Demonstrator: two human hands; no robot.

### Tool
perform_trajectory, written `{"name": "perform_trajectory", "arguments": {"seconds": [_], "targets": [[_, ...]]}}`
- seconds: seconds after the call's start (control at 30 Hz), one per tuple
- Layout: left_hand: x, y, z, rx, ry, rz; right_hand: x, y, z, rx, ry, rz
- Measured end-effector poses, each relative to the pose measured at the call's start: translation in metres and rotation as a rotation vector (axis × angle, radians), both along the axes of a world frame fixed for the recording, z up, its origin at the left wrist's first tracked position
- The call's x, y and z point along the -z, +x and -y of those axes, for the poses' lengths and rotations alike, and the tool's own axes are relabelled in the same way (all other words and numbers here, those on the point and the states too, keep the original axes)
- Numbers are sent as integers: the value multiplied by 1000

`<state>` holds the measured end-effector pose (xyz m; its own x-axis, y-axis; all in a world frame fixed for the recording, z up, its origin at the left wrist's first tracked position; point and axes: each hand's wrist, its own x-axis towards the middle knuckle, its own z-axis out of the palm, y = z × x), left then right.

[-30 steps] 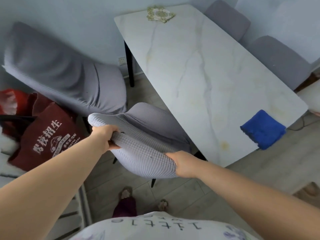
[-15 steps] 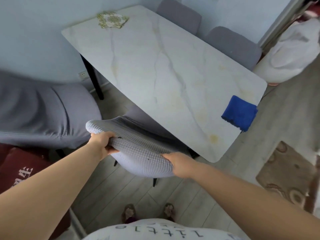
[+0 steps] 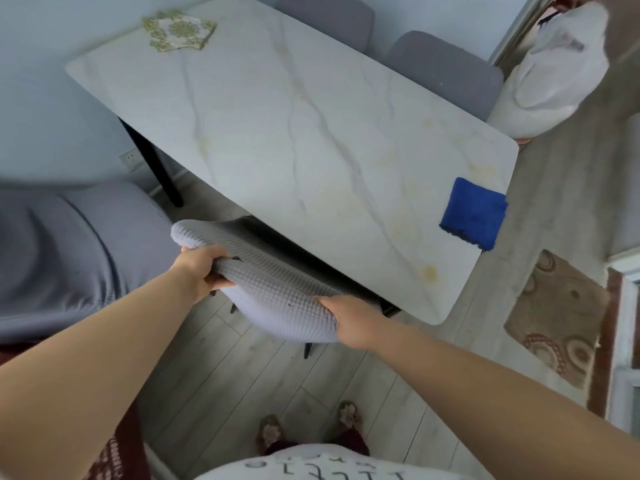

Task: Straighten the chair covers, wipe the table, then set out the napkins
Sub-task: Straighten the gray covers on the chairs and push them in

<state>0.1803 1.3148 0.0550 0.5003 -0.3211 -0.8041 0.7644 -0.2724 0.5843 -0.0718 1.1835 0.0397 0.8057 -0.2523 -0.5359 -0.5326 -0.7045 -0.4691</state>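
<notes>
The chair cover [image 3: 277, 289], grey and waffle-textured, is gripped along the top of the chair back by both hands. The left hand [image 3: 201, 271] is clenched on the cover near its left corner, fingers wrapped under the edge. The right hand [image 3: 349, 318] is closed on the right corner, thumb on top. The spread grip is judged to serve pulling the fabric evenly and steering the chair. The chair seat is tucked under the near edge of the desk [image 3: 311, 140].

The blue cloth [image 3: 474, 213] lies folded at the right end of the desk, untouched; yellowish stains are visible nearby, so wiping is judged not yet done. The patterned napkins [image 3: 178, 31] are stacked at the far left corner, not yet set out. A second covered chair [image 3: 79, 251] stands to the left, pulled away from the desk.
</notes>
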Motion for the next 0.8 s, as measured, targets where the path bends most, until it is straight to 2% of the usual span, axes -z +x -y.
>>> {"name": "perform_trajectory", "arguments": {"seconds": [0.6, 0.8], "targets": [[40, 5, 28, 11, -77, -64, 17, 3, 22, 63, 46, -27], [55, 3, 20, 32, -51, -74, 24, -1, 15, 56, -12, -76]]}}
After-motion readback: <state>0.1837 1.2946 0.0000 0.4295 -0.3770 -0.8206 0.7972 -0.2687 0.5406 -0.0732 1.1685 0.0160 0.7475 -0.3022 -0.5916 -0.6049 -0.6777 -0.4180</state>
